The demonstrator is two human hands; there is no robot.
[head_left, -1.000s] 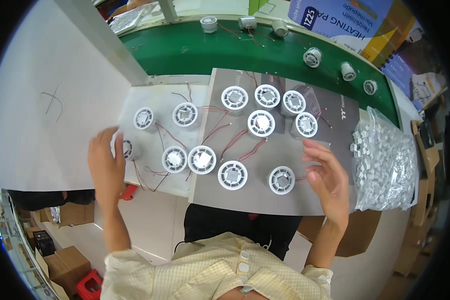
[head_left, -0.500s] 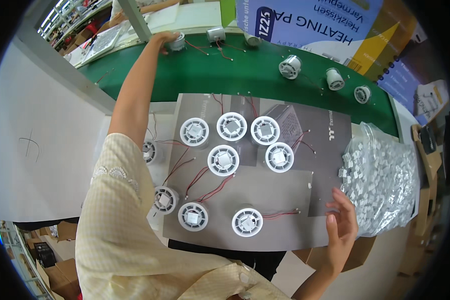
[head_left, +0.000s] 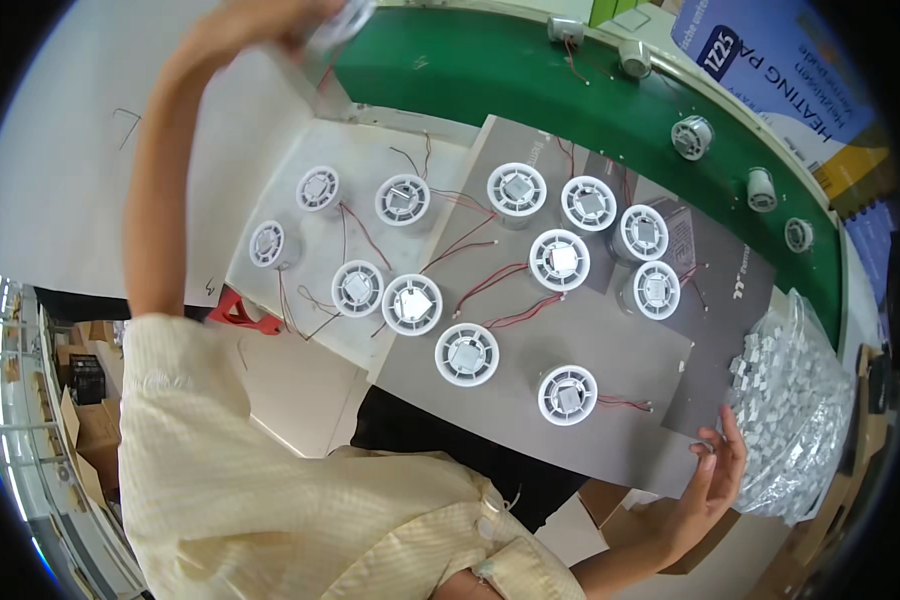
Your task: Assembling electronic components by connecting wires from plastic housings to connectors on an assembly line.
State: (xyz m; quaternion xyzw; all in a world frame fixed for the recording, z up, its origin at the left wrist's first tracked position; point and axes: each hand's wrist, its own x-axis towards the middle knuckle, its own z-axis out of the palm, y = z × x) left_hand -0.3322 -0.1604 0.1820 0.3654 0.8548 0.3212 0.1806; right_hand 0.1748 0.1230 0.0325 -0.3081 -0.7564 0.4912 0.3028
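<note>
Blurred and partly cut off, the left hand (head_left: 258,22) is gripping a white unit (head_left: 351,17) beyond the far-left corner of the bench (head_left: 357,150), near the green belt (head_left: 470,62), while the right hand (head_left: 715,474) is hovering empty, fingers loosely spread, by the near-right corner near a bag (head_left: 795,425). More units (head_left: 467,356) are standing across the bench. The held unit is probably proving light, stiff and smooth, its thin wires looking fragile, so its side wall is offering the safest hold.

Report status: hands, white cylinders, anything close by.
Left hand at upper edge, holding white cylinder. Right hand open, empty, beside transparent bag. More cylinders stand on grey board.
</note>
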